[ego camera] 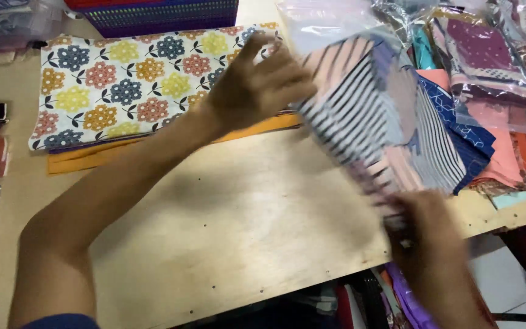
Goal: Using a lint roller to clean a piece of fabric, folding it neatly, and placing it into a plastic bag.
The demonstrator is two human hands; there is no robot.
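Both hands hold a folded cloth with navy, white and peach stripes (360, 116), lifted and tilted above a plywood table (245, 225). My left hand (257, 82) grips its upper left edge with the fingers spread along it. At the table's right front edge, my right hand (424, 222) pinches the cloth's lower corner. The cloth and both hands are blurred by motion.
A floral cloth (129, 79) lies folded on an orange cloth (86, 158) at the back left. A heap of patterned fabrics and clear plastic bags (482, 79) fills the right side. Purple folded fabrics (159, 15) lie at the back; dark items line the left edge.
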